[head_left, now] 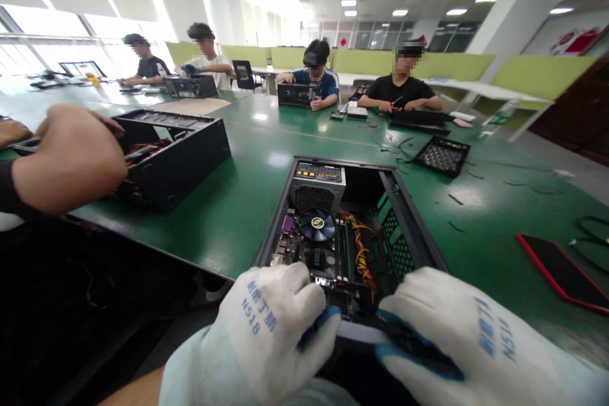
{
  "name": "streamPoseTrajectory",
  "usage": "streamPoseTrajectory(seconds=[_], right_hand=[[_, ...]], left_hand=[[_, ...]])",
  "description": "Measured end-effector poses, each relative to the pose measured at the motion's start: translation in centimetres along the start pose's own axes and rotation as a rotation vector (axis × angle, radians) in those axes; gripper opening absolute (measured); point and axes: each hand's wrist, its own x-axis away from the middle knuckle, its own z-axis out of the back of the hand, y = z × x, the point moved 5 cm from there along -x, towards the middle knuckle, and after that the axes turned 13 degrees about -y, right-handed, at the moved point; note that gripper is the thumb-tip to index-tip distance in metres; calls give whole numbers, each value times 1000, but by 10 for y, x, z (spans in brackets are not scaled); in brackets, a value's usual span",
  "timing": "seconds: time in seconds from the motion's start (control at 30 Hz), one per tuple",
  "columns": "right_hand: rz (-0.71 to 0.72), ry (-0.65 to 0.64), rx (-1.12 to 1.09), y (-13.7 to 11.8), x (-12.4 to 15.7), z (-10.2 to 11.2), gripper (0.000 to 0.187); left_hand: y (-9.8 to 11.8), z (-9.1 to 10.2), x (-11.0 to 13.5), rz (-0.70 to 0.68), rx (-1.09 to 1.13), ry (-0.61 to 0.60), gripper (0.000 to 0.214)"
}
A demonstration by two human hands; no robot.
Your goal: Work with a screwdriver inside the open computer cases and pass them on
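Note:
An open black computer case point(419, 228) lies on its side in front of me, at the table's edge. In it I see a silver power supply point(316, 190), a round CPU fan point(318, 224), a motherboard point(285, 250) and bundled red, yellow and black cables point(360, 247). My left hand point(280, 323), in a white and blue work glove, is curled over the near left edge of the case. My right hand point(428, 330), gloved alike, closes round the near right edge, with black material between thumb and fingers. Both palms hide part of that near end.
At left, a neighbour's arm point(71, 158) reaches over another open case point(185, 165). A red-edged phone point(561, 266), a black fan-grille panel point(442, 155) and loose cable ties point(455, 199) lie on the green table point(257, 158). Several people work across it. A plastic bottle point(499, 117) stands at far right.

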Motion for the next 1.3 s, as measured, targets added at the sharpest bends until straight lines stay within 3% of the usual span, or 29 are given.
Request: streamPoseTrajectory(seconds=[0.17,0.37,0.5,0.67,0.77,0.93,1.07,1.3], right_hand=[[-18,-228,144,24,-62,-3,30],[-1,-546,355,39,-127,-41,37],[16,-705,445,32,-155,-62,38],[70,-877,495,28,-169,-86,17],[104,-862,479,30,-170,-86,20],[112,-754,414,30,-162,-66,21],[24,-711,380,33,-151,-50,20],[-151,-612,324,64,-139,-23,24]], left_hand=[[-1,-1,0,19,14,-22,20],[-1,1,-1,16,8,-3,18],[-1,0,-1,30,-8,-9,20],[-2,0,-1,38,-10,-17,21],[-1,0,-1,27,-10,-2,20],[-2,0,1,15,14,14,20],[-4,-2,1,29,27,4,21],[-5,-4,1,22,36,1,21]])
